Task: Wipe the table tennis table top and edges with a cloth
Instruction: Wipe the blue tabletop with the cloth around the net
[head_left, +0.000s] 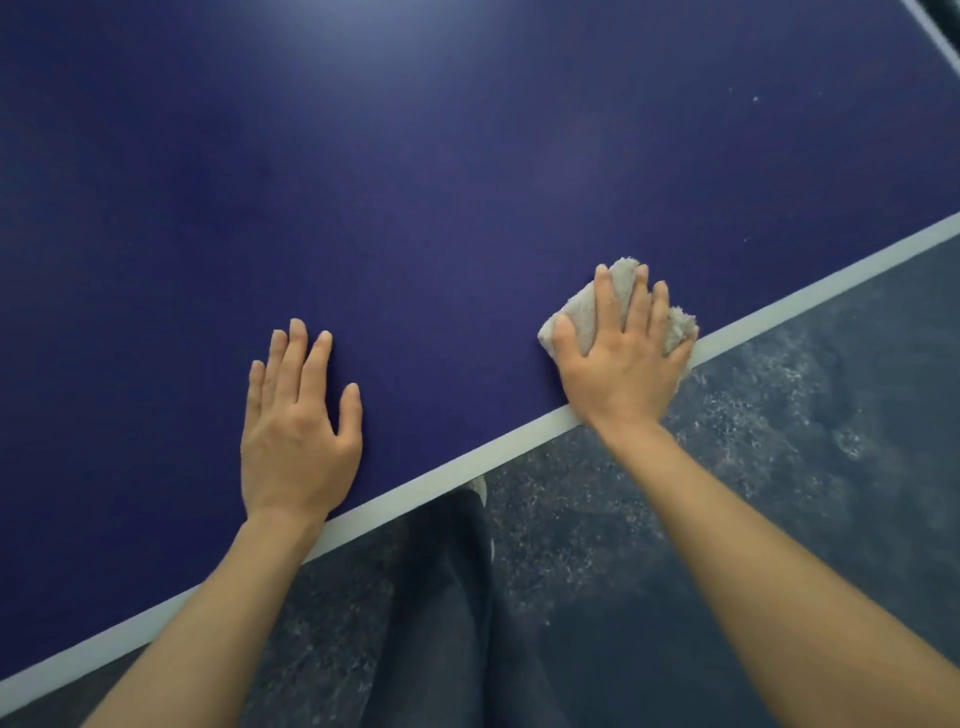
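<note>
A dark blue, matte table tennis desk (415, 182) is filling most of the view, with a white painted line (467, 460) running along its near edge and slanting up toward the right. Below that edge, a dark grey speckled floor (779, 441) is showing, and a leg in dark navy trousers (447, 613) is standing on it, with the pale toe of a shoe (478, 488) peeking out just under the desk edge. A second white line (930, 23) is crossing the far top right corner of the desk.

The 2 hands are both lying on the desk, well apart. The left hand (298, 421) is resting flat on the blue surface, palm down, fingers straight and slightly spread, holding nothing, with its wrist crossing the white edge line.

The crumpled, light grey terry cloth (615, 296) is lying under the right hand (621, 358), just beside the near edge line. That hand is pressing it against the desk with fingers extended and spread over the top, the thumb lying along the cloth's left end. Bits of cloth are sticking out beyond the fingertips and to the right, where the fabric is reaching the white line.
</note>
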